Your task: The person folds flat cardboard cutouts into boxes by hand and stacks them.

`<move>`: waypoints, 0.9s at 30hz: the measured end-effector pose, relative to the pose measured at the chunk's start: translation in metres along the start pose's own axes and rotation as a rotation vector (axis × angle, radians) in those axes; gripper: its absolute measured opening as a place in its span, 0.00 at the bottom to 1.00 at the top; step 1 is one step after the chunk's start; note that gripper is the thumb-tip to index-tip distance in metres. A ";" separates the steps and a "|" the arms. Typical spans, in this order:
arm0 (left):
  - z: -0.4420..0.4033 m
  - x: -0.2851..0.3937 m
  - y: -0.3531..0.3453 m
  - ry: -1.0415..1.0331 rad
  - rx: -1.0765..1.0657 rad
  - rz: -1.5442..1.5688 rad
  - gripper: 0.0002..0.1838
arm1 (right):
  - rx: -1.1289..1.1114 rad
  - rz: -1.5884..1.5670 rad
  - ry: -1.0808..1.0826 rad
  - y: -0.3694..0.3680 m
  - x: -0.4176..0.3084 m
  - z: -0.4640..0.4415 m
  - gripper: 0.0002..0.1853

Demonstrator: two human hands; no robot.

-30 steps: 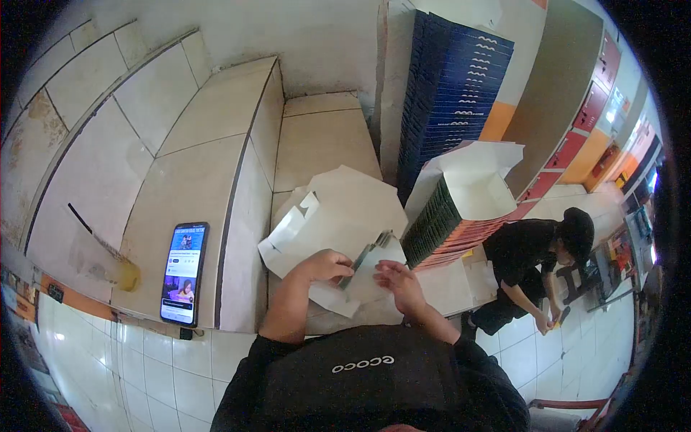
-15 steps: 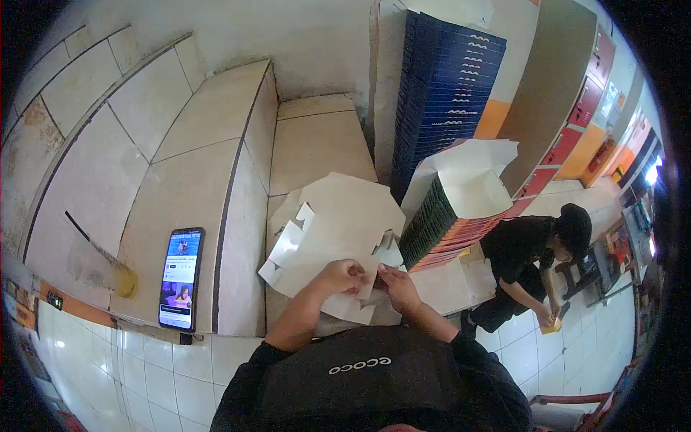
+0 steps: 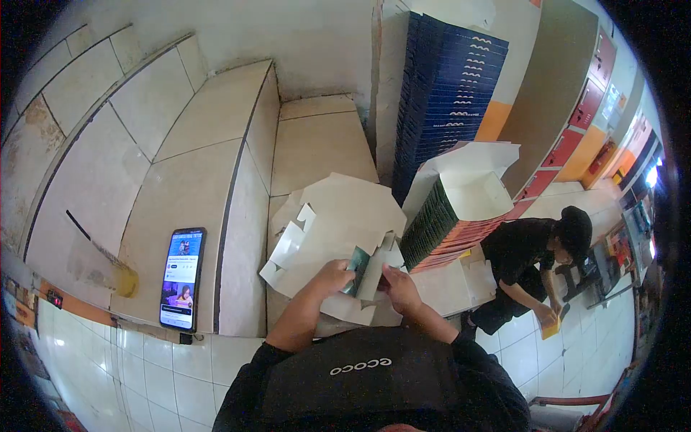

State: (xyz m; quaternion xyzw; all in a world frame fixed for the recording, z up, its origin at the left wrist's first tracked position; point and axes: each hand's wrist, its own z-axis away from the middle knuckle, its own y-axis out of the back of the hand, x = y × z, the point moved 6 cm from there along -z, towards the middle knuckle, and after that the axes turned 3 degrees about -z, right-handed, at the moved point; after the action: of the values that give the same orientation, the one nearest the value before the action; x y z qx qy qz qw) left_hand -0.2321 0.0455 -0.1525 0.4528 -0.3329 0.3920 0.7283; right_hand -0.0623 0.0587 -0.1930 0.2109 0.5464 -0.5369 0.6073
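Observation:
A flat cardboard box blank point(image 3: 324, 223) lies pale side up on the tiled ledge in front of me, its left flaps standing partly folded. My left hand point(image 3: 333, 277) is closed on a folded-up flap near the front, where a green printed face shows beside the fingers. On the other side of that flap, my right hand point(image 3: 400, 288) pinches the blank's front right edge. Some fingertips of both hands are hidden behind the card.
A stack of nested, open boxes point(image 3: 461, 230) stands right of the blank, before a tall stack of blue boxes point(image 3: 446, 93). On the left ledge are a phone point(image 3: 181, 279) and a cup with a straw point(image 3: 119, 277). A crouching person point(image 3: 536, 263) is at right.
My left hand has moved slightly left, away from my right hand. The flap between them has swung up, bringing its green printed face into view.

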 end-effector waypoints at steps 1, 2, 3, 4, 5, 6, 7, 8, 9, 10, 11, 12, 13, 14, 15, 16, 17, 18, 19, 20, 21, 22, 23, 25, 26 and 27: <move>0.000 -0.002 0.001 0.004 0.005 -0.015 0.18 | 0.051 -0.055 0.068 0.001 -0.004 0.002 0.25; 0.000 -0.003 0.004 0.008 0.011 -0.030 0.18 | 0.103 -0.110 0.136 0.001 -0.008 0.005 0.24; 0.006 0.003 0.014 -0.025 0.088 0.124 0.16 | 0.153 -0.166 0.207 0.000 -0.018 0.009 0.22; 0.020 0.014 0.027 -0.060 0.165 0.277 0.14 | 0.190 0.015 0.419 -0.003 -0.042 0.020 0.23; 0.033 0.026 0.038 -0.095 0.238 0.432 0.12 | 0.228 0.198 0.628 -0.009 -0.067 0.036 0.24; 0.047 0.044 0.051 -0.251 0.376 0.451 0.12 | 0.266 0.384 0.833 -0.015 -0.087 0.052 0.25; 0.065 0.061 0.063 -0.405 0.512 0.470 0.11 | 0.039 0.450 0.868 -0.023 -0.096 0.058 0.31; 0.079 0.074 0.067 -0.477 0.589 0.555 0.11 | -0.030 0.546 0.902 -0.035 -0.107 0.068 0.32; 0.093 0.086 0.070 -0.555 0.662 0.631 0.10 | -0.102 0.640 0.932 -0.058 -0.127 0.083 0.34; 0.101 0.097 0.066 -0.551 0.675 0.774 0.10 | -0.176 0.733 0.960 -0.078 -0.138 0.095 0.36; 0.104 0.102 0.063 -0.548 0.687 0.915 0.09 | -0.146 0.774 1.048 -0.088 -0.143 0.103 0.36; 0.105 0.107 0.058 -0.564 0.630 0.915 0.09 | -0.112 0.786 1.075 -0.089 -0.143 0.104 0.35; 0.106 0.111 0.052 -0.582 0.571 0.914 0.09 | -0.077 0.798 1.104 -0.088 -0.143 0.105 0.33; 0.107 0.113 0.047 -0.599 0.510 0.914 0.09 | -0.041 0.812 1.132 -0.088 -0.144 0.106 0.32; 0.102 0.110 0.045 -0.617 0.402 0.941 0.11 | 0.008 0.850 1.224 -0.086 -0.148 0.110 0.29; 0.099 0.109 0.043 -0.596 0.389 0.909 0.13 | 0.059 0.889 1.315 -0.082 -0.152 0.113 0.26; 0.098 0.110 0.042 -0.573 0.377 0.877 0.15 | 0.111 0.927 1.403 -0.079 -0.156 0.117 0.23; 0.096 0.111 0.040 -0.550 0.365 0.845 0.16 | 0.070 0.969 1.412 -0.079 -0.160 0.119 0.21; 0.096 0.113 0.038 -0.553 0.374 0.790 0.14 | 0.027 1.011 1.419 -0.081 -0.164 0.125 0.19; 0.095 0.115 0.035 -0.554 0.382 0.734 0.12 | -0.016 1.051 1.424 -0.083 -0.167 0.127 0.18; 0.095 0.117 0.031 -0.553 0.389 0.677 0.10 | -0.026 1.083 1.404 -0.084 -0.168 0.124 0.17; 0.095 0.117 0.029 -0.556 0.436 0.529 0.09 | -0.035 1.114 1.385 -0.085 -0.170 0.121 0.17; 0.092 0.117 0.026 -0.560 0.480 0.380 0.07 | -0.043 1.146 1.368 -0.087 -0.171 0.118 0.17; 0.096 0.134 0.018 -0.535 0.605 0.195 0.04 | 0.103 1.117 1.355 -0.090 -0.177 0.113 0.14; 0.096 0.134 0.015 -0.547 0.623 0.056 0.04 | 0.172 1.100 1.344 -0.091 -0.177 0.112 0.13; 0.092 0.130 0.012 -0.558 0.642 -0.085 0.04 | 0.182 1.076 1.347 -0.093 -0.174 0.111 0.14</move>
State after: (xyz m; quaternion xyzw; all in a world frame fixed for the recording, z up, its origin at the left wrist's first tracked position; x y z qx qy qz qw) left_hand -0.1931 -0.0008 -0.0045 0.7587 -0.3595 0.3078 0.4477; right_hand -0.0654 0.0078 0.0273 0.7614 0.5707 0.0211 0.3066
